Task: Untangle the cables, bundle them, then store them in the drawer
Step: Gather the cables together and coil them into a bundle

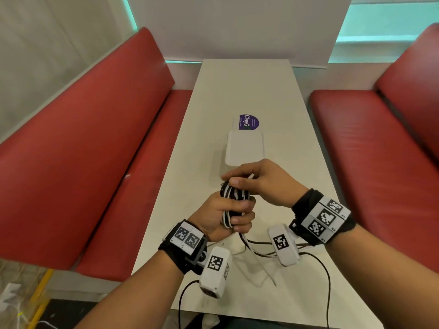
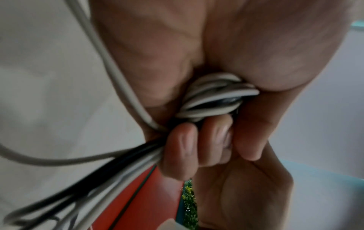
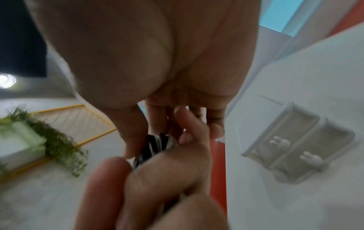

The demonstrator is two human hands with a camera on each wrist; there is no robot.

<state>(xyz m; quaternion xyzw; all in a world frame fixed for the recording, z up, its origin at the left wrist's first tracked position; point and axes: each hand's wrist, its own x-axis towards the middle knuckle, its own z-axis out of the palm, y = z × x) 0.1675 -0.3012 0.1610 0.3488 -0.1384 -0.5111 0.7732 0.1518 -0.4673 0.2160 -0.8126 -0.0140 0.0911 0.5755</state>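
Observation:
A bundle of black and white cables (image 1: pixel 234 198) is held up over the white table (image 1: pixel 297 162). My left hand (image 1: pixel 228 214) grips the lower part of the bundle in a fist. The coiled white strands (image 2: pixel 212 99) show between its fingers. My right hand (image 1: pixel 251 179) pinches the top of the bundle (image 3: pixel 157 143) from above, thumb and fingers curled over it. Loose cable ends (image 1: pixel 259 252) trail down from the left fist onto the table. A small white drawer unit (image 1: pixel 244 147) stands just beyond the hands; its two drawers (image 3: pixel 299 144) look closed.
Red bench seats (image 1: pixel 99 148) line both sides of the narrow table. A purple sticker (image 1: pixel 248 122) lies flat behind the drawer unit. A thin black cord (image 1: pixel 325 276) loops over the table's near edge at the right.

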